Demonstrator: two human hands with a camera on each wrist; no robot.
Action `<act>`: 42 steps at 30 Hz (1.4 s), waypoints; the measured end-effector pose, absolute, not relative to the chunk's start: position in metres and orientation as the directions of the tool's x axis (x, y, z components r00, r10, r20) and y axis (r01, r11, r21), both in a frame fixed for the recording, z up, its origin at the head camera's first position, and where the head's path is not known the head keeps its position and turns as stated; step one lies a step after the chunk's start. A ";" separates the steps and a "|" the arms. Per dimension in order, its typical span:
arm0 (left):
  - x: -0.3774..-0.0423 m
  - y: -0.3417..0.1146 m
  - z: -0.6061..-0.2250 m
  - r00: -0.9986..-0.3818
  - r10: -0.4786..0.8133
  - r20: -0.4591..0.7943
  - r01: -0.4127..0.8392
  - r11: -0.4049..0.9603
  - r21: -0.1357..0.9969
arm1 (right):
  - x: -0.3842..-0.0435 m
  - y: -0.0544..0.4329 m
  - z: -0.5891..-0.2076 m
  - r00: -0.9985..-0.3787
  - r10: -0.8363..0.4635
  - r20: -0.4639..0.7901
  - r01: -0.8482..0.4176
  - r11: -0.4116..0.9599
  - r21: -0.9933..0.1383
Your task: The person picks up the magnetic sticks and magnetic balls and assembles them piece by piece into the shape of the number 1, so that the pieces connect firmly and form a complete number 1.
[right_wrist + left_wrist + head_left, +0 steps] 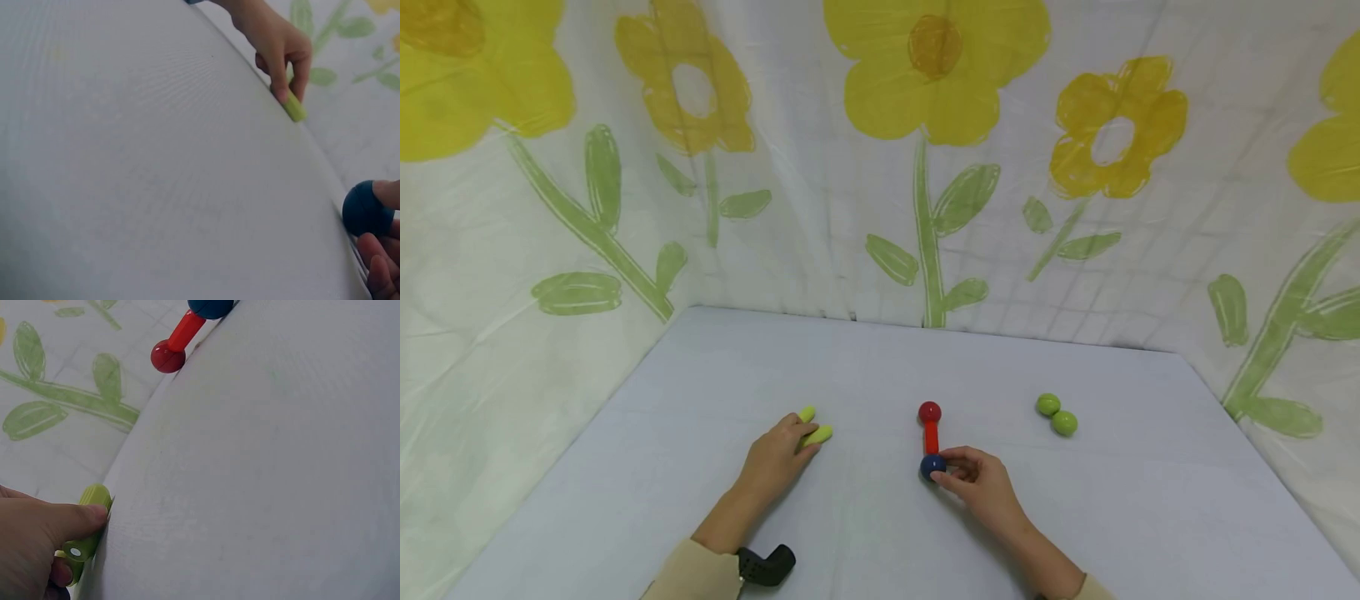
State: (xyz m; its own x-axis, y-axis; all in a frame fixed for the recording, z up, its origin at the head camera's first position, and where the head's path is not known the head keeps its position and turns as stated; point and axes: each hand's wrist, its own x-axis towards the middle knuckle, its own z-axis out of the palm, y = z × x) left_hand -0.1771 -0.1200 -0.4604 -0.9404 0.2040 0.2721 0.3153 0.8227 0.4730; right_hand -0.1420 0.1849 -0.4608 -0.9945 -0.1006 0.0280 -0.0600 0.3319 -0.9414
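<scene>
My left hand (772, 463) grips a yellow-green rod (817, 436) on the table's left side. A second yellow-green rod (807, 413) lies just beyond it, partly hidden by the fingers. In the left wrist view, the thumb presses along the green rod (95, 495), whose near end carries a white dot. At the middle, my right hand (988, 492) pinches a blue ball (932, 467) between thumb and fingers. That ball meets one end of a red rod (931, 437), and a red ball (929, 412) sits at the rod's far end.
Two green balls (1064, 423) lie close together on the right part of the white table (865, 358). Behind it hangs a white curtain (820, 217) printed with yellow flowers. A black curved device (767, 567) shows beside the left sleeve.
</scene>
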 end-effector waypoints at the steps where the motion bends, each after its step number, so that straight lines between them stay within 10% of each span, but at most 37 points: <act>1: -0.177 -0.120 -0.460 -0.940 0.204 0.273 0.316 0.822 0.473 | -0.143 0.185 -0.461 -0.994 -0.102 0.026 -0.059 0.333 -0.941; 18: -0.172 -0.100 -0.462 -0.942 0.232 0.243 0.336 0.634 0.697 | -0.160 0.187 -0.463 -0.994 -0.110 0.029 -0.066 0.350 -0.934; 31: -0.167 -0.066 -0.451 -0.933 0.359 -0.027 0.060 0.229 0.971 | -0.165 0.181 -0.455 -0.994 -0.108 0.006 -0.042 0.340 -0.939; 42: -0.164 -0.032 -0.456 -0.938 0.287 -0.195 -0.117 0.266 0.957 | -0.170 0.184 -0.460 -0.995 -0.103 0.015 -0.049 0.339 -0.939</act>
